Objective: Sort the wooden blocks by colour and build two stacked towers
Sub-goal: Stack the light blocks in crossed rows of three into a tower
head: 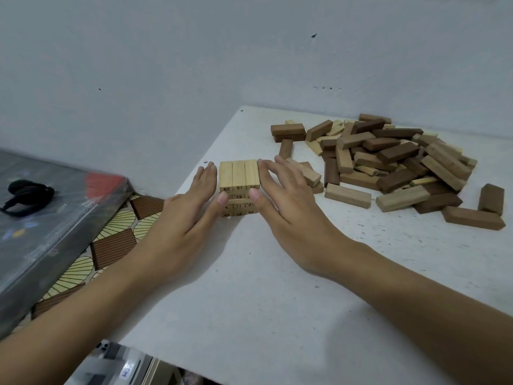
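Against a pale wall, a white table [277,273] carries the whole job, its left edge dropping away to a patterned floor [116,232] and a grey mat [41,232] with a black strap [27,197] lying on it. Toward the far right corner sprawls the unsorted heap of blocks [388,162], dark brown, mid-brown and pale pieces mixed and overlapping, with several strays lying loose along its near side. Both forearms reach in from the near edge. The left hand [183,218] and the right hand [288,201] flank the light tower [239,187], which stands close to the left edge, about midway back; palms are flat and fingers straight, pressed to its opposite sides, thumbs resting on its near face, neither hand curled around any block. They appear to be squaring the layers. The tower shows roughly four tiers of three pale blocks, the top tier running away from the viewer, with numbers printed on the block ends.

Judged from this, the work is at an early stage: one tower of light blocks is begun, pale pieces are still buried in the heap, and no dark tower is visible. Sorting out the brown blocks and stacking them remains, along with finishing the light one.
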Demonstrator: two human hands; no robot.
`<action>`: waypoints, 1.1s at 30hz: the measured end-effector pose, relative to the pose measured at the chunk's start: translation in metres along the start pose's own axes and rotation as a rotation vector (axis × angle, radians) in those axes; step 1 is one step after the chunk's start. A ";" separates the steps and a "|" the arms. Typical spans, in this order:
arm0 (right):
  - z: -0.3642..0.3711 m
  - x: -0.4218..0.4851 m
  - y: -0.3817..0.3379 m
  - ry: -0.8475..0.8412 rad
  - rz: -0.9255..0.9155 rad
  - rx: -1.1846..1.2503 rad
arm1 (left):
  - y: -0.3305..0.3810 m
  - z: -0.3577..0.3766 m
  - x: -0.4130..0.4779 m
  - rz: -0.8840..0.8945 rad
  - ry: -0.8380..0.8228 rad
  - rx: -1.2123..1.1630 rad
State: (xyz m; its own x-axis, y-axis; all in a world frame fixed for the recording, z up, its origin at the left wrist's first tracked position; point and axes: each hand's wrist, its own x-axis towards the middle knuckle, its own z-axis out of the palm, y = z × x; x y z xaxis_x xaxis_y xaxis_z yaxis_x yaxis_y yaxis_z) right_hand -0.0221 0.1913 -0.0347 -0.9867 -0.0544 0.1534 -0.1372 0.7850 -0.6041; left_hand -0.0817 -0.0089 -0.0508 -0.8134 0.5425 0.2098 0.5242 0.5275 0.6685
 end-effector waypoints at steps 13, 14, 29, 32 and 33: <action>0.003 0.003 0.000 0.028 -0.007 -0.023 | -0.013 0.001 0.003 0.068 -0.028 0.055; 0.003 0.003 0.000 0.028 -0.010 -0.023 | -0.013 0.001 0.003 0.072 -0.029 0.056; 0.005 0.004 -0.002 0.043 0.000 -0.027 | -0.006 0.001 0.003 0.018 -0.012 0.118; 0.004 0.003 -0.002 0.046 -0.001 -0.028 | -0.004 0.002 0.003 0.005 -0.012 0.132; 0.005 0.003 -0.002 0.049 -0.002 -0.026 | -0.003 0.002 0.003 0.000 -0.013 0.137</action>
State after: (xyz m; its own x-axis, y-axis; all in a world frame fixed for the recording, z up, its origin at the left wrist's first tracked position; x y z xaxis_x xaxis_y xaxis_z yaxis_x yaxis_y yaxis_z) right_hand -0.0255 0.1866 -0.0365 -0.9808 -0.0257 0.1934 -0.1360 0.8010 -0.5831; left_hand -0.0857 -0.0075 -0.0538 -0.8103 0.5509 0.2000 0.5548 0.6112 0.5645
